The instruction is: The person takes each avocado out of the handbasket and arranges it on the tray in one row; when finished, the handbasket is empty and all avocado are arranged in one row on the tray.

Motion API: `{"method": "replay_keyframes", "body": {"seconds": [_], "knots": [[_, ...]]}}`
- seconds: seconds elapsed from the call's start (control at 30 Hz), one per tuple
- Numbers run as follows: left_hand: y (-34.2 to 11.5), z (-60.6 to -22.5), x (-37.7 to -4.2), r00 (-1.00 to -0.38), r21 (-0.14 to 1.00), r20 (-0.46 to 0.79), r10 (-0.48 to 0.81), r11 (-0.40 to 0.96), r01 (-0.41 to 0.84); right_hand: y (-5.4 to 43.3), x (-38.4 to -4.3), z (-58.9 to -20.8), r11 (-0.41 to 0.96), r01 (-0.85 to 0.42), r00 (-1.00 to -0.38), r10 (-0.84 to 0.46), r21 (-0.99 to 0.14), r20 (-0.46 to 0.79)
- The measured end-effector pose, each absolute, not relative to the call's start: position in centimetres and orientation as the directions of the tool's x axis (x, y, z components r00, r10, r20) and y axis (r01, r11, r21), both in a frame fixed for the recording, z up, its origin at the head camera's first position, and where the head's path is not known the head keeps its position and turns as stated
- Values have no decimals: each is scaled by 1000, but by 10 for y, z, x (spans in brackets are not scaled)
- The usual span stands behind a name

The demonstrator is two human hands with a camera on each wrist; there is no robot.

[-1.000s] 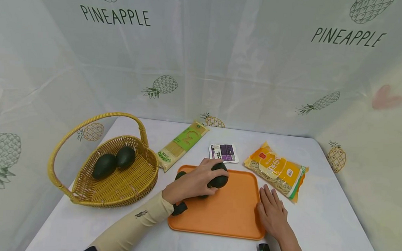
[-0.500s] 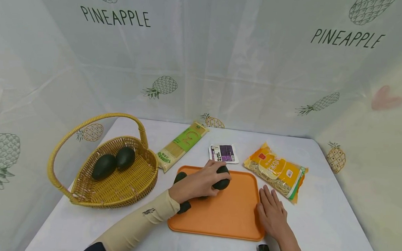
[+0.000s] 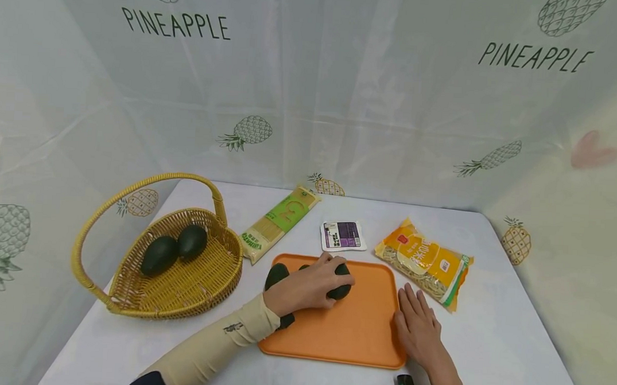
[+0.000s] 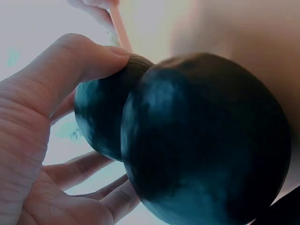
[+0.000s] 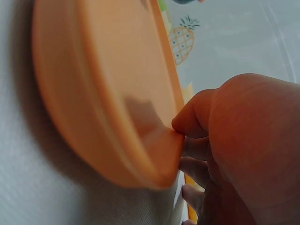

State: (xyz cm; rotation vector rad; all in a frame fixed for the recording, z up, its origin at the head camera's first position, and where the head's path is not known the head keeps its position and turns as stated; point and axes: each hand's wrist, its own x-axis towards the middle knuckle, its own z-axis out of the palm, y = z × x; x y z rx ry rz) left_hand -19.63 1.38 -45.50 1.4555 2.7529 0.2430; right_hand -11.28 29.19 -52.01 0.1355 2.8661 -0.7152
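Note:
In the head view my left hand (image 3: pixel 307 284) grips a dark green avocado (image 3: pixel 339 284) over the orange tray (image 3: pixel 354 332). Thumb and fingers curl round that avocado (image 4: pixel 101 112) in the left wrist view, where a second avocado (image 4: pixel 206 140) sits closer to the camera and hides part of it. On the tray's left side lies another avocado (image 3: pixel 276 275), partly covered by the hand and wrist. My right hand (image 3: pixel 420 326) rests at the tray's right edge, fingers straight. Its thumb (image 5: pixel 194 115) touches the rim in the right wrist view.
To the left stands a yellow wicker basket (image 3: pixel 206 288) with a tall handle, holding two avocados (image 3: pixel 161 256). Behind the tray lie a green-labelled noodle pack (image 3: pixel 280 224) and a purple-white packet (image 3: pixel 344 235). A yellow food bag (image 3: pixel 424 261) lies right of it.
My left hand has shifted slightly right and toward me with the avocado. More of the avocado at the tray's left shows. The right hand stays put.

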Motion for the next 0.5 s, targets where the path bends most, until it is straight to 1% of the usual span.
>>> {"method": "replay_keyframes", "body": {"seconds": [0.13, 0.27, 0.37, 0.5], "knots": [[15, -457, -195, -540, 123, 56, 840, 531, 839, 292, -112, -519, 879, 126, -981, 42, -460, -189], [14, -460, -194, -512, 76, 77, 856, 507, 859, 292, -112, -520, 877, 127, -981, 42, -463, -190], [15, -460, -192, -505, 50, 76, 860, 502, 863, 292, -113, -520, 877, 134, -979, 43, -462, -201], [15, -459, -190, -506, 49, 61, 861, 503, 863, 292, -113, -519, 877, 140, -976, 44, -459, -212]]}}
